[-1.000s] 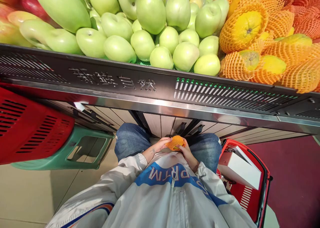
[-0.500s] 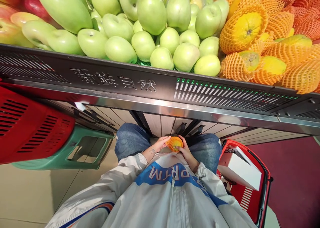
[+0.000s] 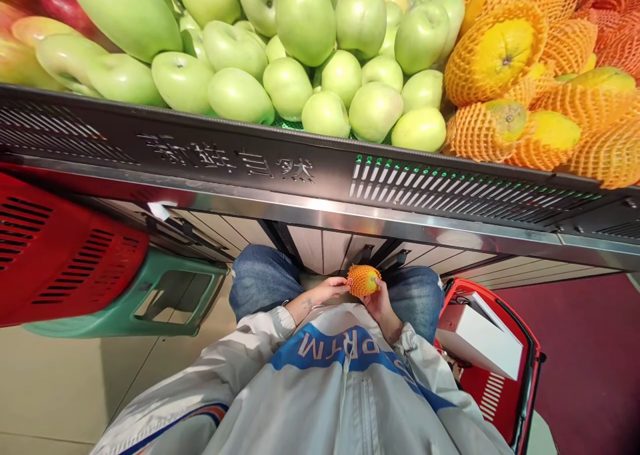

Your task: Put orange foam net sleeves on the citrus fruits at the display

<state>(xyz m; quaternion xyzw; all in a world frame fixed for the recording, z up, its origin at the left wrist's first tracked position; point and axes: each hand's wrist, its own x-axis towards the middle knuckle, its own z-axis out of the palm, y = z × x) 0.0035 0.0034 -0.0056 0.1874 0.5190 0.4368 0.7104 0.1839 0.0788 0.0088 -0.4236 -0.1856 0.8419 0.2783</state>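
Observation:
Over my lap, between my knees, is a yellow-orange papaya (image 3: 364,280) in an orange foam net. My right hand (image 3: 379,300) grips it from the right and below, with fingertips by its bare yellow-green end. At the net's left edge, where a small pinkish label shows, the fingers of my left hand (image 3: 330,288) are closed on the net. Other netted papayas (image 3: 503,52) lie heaped at the right of the fruit stand, beside a pile of green apples (image 3: 375,108).
A dark metal ledge (image 3: 235,155) fronts the fruit. Left of my legs, a red basket (image 3: 65,242) sits on a green plastic stool (image 3: 135,275). By my right knee, a red shopping basket (image 3: 525,402) holds a white box (image 3: 485,342). Cabinet doors (image 3: 320,248) stand ahead of my knees.
The papaya has moved slightly right and up and has turned in my hands. My left hand has shifted to the net's edge; the right now supports the fruit from below.

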